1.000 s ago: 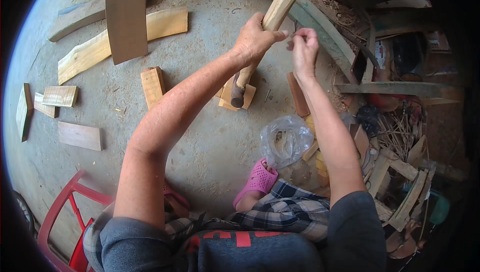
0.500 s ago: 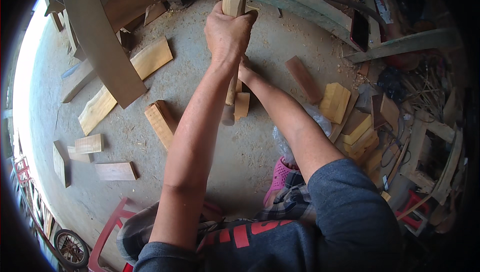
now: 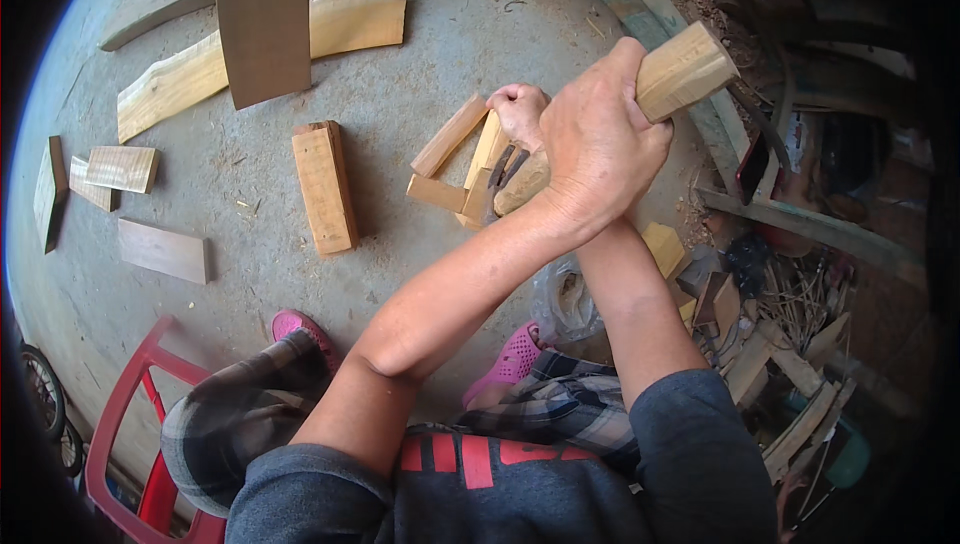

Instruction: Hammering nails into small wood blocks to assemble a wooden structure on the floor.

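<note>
My left hand (image 3: 608, 134) is wrapped around a thick wooden piece, whose squared, rough-cut end (image 3: 685, 72) points to the upper right. Below that hand a rounded wooden end (image 3: 524, 184) shows beside two dark metal prongs (image 3: 505, 169); whether these join the held piece is hidden. My left forearm crosses over the right one. Low by the floor, my right hand (image 3: 520, 114) has its fingers curled at the top end of a pale wood block (image 3: 487, 151). Against that block lie a brownish wood strip (image 3: 449, 136) and a short wood block (image 3: 436, 193).
A two-piece wood block (image 3: 323, 189) lies left of my hands. Farther left are long boards (image 3: 358, 22) and several small offcuts (image 3: 163, 248). A wooden frame beam (image 3: 800, 227) and scrap wood (image 3: 800, 424) are at right. A red plastic chair (image 3: 105, 424) stands lower left.
My view has shifted. My left hand and its wooden piece have swung right, and the piece now slants to the right. My right hand, mostly hidden before, now shows at the pale block.
</note>
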A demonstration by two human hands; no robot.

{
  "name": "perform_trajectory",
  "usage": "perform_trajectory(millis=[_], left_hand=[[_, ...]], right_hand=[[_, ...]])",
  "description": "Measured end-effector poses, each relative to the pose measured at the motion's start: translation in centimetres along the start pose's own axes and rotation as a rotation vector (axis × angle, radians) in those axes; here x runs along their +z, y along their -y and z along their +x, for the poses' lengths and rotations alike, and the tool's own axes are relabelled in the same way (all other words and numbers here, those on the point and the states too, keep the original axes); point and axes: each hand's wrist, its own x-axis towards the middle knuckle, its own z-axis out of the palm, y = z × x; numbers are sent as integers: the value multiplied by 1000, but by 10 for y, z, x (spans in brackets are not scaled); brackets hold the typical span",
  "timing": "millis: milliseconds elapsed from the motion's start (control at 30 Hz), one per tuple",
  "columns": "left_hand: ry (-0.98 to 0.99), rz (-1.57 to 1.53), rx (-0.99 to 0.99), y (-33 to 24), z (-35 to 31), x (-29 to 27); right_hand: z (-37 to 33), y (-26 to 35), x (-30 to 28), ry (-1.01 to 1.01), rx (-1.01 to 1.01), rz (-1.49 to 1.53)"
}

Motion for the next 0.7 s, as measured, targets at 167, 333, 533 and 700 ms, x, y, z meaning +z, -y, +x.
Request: perform_trajectory(millis=[167,333,533,700], left_hand=[[-120,-21,83,5,-24,-12],[92,-163,55,-6,-29,-6],[607,-125,-225,-21,7,5],[811,-63,-200,-14,35,28]], right_hand=[[-34,72,-3,-79,35,28],[-50,36,-27,-202,33,-27],[-58,4,-17,-300,180,-27],[-50,-6,-15,-286,266,73]])
